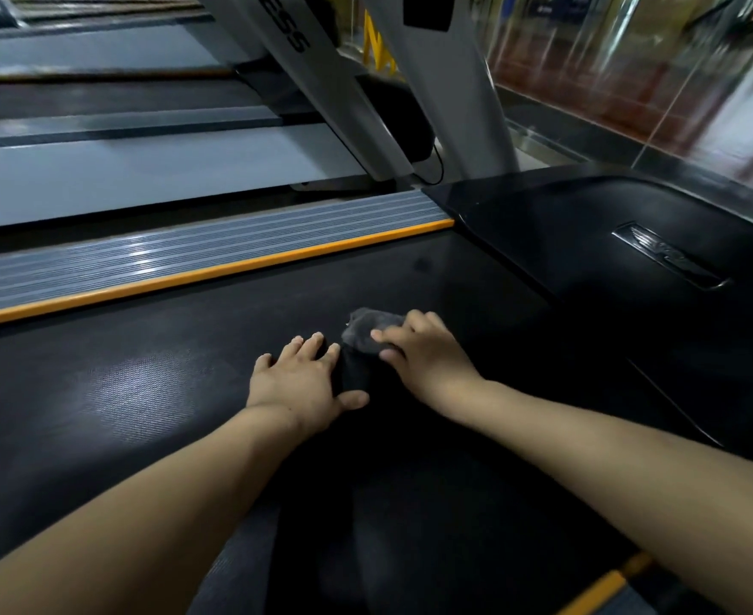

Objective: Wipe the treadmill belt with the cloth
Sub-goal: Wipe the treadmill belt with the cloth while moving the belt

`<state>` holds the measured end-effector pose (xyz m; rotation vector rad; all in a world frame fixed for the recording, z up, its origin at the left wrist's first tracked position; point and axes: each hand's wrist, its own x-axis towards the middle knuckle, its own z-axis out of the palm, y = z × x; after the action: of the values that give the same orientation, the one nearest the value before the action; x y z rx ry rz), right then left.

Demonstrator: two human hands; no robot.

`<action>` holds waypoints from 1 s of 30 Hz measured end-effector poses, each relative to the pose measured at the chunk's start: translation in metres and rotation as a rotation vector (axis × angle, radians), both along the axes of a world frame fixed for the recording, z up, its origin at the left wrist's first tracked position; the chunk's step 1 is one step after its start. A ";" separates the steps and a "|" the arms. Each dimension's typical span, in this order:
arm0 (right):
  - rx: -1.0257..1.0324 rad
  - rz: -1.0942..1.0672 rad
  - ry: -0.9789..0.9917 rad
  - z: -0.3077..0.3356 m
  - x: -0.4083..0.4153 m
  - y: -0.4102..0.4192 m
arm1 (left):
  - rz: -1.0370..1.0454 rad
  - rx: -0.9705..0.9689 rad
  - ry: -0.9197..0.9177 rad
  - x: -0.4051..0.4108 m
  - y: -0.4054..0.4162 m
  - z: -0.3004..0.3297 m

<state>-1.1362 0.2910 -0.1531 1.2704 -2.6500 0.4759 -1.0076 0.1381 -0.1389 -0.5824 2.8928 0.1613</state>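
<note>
Black woven belt (153, 392) fills most of what we see, running from under our forearms up to the glossy black motor cover (632, 268) at the far end. Nearest us the belt is in shadow, and we cannot tell from its look whether that stretch has been wiped. To the left of the hands there is a paler sheen on the weave, which may be reflected light or a damp patch; we cannot say which. Our judgement is that the wiping is under way at the front end of the belt, close to the motor cover, and that most of the belt's length behind the hands may yet need a pass.

Our left hand (299, 379) lies flat on the belt, palm down, its fingers straight and a little spread, thumb out to the side. It holds nothing; its fingertips and thumb lie at the edge of the dark part of the cloth.

Our right hand (423, 352) is just beside it and slightly farther out, resting on the grey cloth (366, 335). Its fingers are bent over the bunched fabric and seem to grip it against the belt, with a grey fold poking out beyond the knuckles.

Farther off, the orange strip (215, 270) and ribbed grey side rail (144, 259) run along the left edge, and white uprights (343, 95) rise behind.
</note>
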 end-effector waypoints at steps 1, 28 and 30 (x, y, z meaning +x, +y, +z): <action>-0.022 -0.006 -0.002 -0.002 -0.004 0.005 | -0.008 -0.019 -0.001 0.001 0.001 -0.001; -0.085 -0.115 -0.036 0.010 -0.013 -0.080 | 0.118 0.011 0.007 0.023 -0.002 0.004; -0.085 -0.050 -0.006 0.003 -0.008 -0.063 | 0.118 0.016 0.006 0.025 -0.002 0.004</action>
<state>-1.1442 0.2279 -0.1504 1.1779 -2.6292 0.5794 -0.9823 0.1362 -0.1351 -0.7514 2.8609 0.2032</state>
